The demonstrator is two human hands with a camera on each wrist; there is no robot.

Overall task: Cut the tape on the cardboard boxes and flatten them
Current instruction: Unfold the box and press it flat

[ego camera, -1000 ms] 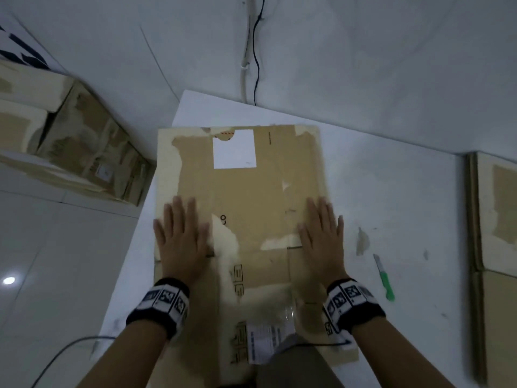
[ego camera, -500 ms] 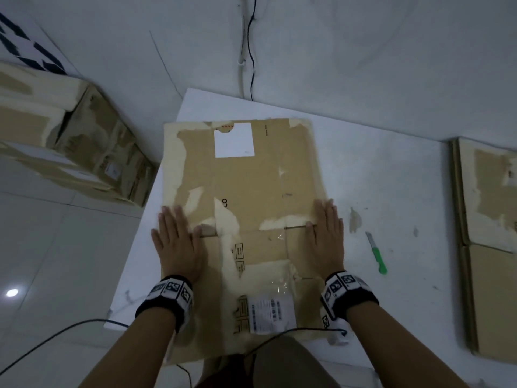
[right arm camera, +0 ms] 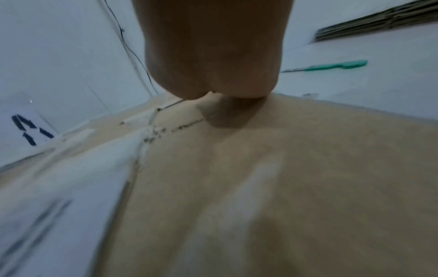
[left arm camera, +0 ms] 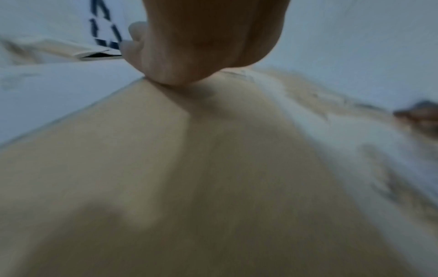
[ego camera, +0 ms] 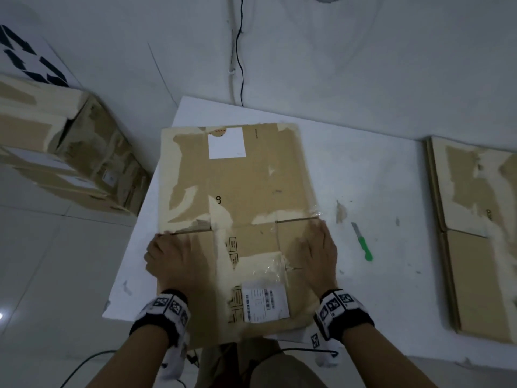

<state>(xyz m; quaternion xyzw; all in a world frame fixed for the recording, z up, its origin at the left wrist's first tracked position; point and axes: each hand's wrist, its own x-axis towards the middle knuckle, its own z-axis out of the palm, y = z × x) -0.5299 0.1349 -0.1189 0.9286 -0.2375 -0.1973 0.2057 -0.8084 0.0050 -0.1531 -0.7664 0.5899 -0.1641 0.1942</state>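
I found the flattened box [ego camera: 237, 208] lying on the table [ego camera: 377, 169], long axis running away from me; left hand [ego camera: 179, 259] and right hand [ego camera: 316, 253] pressed its near flaps, fingers' spread unclear.

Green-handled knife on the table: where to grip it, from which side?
Grip the green handle, the end nearest the person, coming from above with the right hand, which is closest. The knife lies flat on the white table, blade pointing away, clear of the flattened box.
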